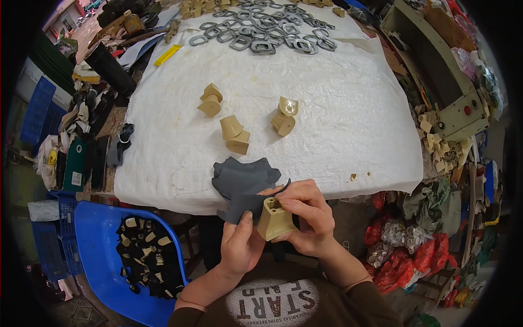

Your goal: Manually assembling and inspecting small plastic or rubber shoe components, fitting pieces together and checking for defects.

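Observation:
Close to my body, past the near edge of the table, my right hand point(311, 215) grips a tan shoe heel point(274, 222) with small holes in its upturned end. My left hand point(239, 248) pinches a dark grey piece of thin covering material point(239, 207), its thumb on top. That piece lies against the heel's left side, and a strip of it shows behind the heel by my right fingers. Just beyond, more dark grey cut pieces point(245, 175) lie in a loose pile on the white sheet. Farther off stand several tan heels point(231, 127) in small clusters.
A white woven sheet point(354, 125) covers the table. Many grey oval rings point(264, 46) are heaped at its far end, near a yellow strip point(168, 55). A blue tub point(98, 245) with dark and tan pieces stands lower left. Red bags point(389, 264) lie lower right, below a metal machine point(460, 117).

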Available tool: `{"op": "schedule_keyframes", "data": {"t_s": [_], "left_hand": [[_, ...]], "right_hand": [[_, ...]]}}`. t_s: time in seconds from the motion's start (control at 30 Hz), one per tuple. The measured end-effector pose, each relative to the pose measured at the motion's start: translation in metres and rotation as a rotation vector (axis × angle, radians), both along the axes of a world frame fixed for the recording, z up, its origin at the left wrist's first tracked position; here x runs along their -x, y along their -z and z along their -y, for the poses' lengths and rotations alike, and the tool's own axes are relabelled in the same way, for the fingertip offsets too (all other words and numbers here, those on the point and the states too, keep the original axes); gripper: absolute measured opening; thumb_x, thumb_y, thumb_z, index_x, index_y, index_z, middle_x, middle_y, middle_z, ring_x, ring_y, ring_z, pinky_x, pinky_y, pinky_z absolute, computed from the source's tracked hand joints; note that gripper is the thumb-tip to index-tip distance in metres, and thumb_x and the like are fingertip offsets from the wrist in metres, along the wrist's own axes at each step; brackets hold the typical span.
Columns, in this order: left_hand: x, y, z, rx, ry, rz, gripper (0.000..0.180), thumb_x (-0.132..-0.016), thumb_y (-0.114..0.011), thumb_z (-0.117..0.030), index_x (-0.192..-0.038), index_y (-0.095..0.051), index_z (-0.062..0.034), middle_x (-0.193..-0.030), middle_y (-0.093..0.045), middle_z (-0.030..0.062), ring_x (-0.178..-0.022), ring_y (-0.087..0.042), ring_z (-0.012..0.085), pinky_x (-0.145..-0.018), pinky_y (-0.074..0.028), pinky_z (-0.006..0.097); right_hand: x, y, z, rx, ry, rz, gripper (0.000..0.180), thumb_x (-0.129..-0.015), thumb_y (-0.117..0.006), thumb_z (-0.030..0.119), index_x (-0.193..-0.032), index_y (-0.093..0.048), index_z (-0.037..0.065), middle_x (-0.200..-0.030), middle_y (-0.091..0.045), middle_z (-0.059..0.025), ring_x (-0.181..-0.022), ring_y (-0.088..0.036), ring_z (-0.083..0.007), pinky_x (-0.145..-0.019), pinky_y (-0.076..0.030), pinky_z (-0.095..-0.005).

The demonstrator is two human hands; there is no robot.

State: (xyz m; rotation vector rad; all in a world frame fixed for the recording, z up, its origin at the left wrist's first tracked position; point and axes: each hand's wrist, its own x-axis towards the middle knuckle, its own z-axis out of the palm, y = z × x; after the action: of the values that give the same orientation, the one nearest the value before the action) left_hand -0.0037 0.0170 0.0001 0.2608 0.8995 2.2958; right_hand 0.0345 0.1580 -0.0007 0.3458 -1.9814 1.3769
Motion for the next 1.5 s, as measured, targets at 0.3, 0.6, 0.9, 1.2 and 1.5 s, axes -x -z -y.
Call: {"op": "schedule_keyframes", "data": {"t_s": [0.3,0.6,0.9,1.2,1.5], "left_hand": [[-0.008,0.004,0.005,0.105,-0.06,-0.073,0.042,-0.098,-0.031,-0.018,-0.134,-0.032,0.0037,-0.131,-0.044,0.0155,-0.121,-0.045,0.0245,-0.101,-0.037,0.039],[0.006,-0.001,0.017,0.429,-0.103,-0.348,0.04,-0.096,-0.033,-0.015,-0.126,-0.047,0.0088,-0.092,-0.065,0.0097,-0.078,-0.057,0.0085,-0.071,-0.046,0.022],[0.007,0.001,0.017,0.62,-0.04,-0.562,0.041,-0.096,-0.035,-0.015,-0.128,-0.046,0.0083,-0.095,-0.065,0.0138,-0.074,-0.056,0.0065,-0.066,-0.045,0.02],[0.001,0.003,0.008,0.871,-0.174,-1.068,0.043,-0.091,-0.046,-0.003,-0.131,-0.039,0.0102,-0.11,-0.059,0.0255,-0.094,-0.064,0.0285,-0.079,-0.05,0.035],[0.027,0.013,0.026,0.395,0.331,-0.238,0.051,-0.096,-0.037,-0.033,-0.13,-0.042,0.0057,-0.115,-0.055,0.0119,-0.102,-0.053,0.015,-0.086,-0.041,0.025]], "right_hand": [[-0.004,-0.007,-0.005,-0.231,0.104,0.122,0.054,-0.06,-0.08,0.023,-0.107,-0.059,0.006,-0.103,-0.059,-0.0066,-0.087,-0.051,-0.0253,-0.079,-0.039,-0.0387],[-0.005,-0.003,-0.006,-0.343,0.218,0.125,0.051,-0.057,-0.08,0.028,-0.099,-0.061,0.008,-0.097,-0.058,-0.0021,-0.084,-0.048,-0.0233,-0.081,-0.028,-0.04],[-0.005,-0.026,-0.001,-0.63,0.262,0.313,0.047,-0.056,-0.079,0.026,-0.095,-0.06,0.008,-0.081,-0.049,-0.0011,-0.078,-0.047,-0.0216,-0.08,-0.025,-0.0442],[-0.004,-0.008,-0.001,-0.682,0.234,0.274,0.042,-0.058,-0.076,0.02,-0.094,-0.059,0.007,-0.083,-0.049,-0.0022,-0.078,-0.047,-0.0209,-0.08,-0.025,-0.0438],[-0.003,0.002,-0.017,-0.31,0.02,0.173,0.051,-0.056,-0.082,0.021,-0.099,-0.059,0.007,-0.089,-0.053,-0.0024,-0.08,-0.048,-0.021,-0.08,-0.026,-0.0398]]}}
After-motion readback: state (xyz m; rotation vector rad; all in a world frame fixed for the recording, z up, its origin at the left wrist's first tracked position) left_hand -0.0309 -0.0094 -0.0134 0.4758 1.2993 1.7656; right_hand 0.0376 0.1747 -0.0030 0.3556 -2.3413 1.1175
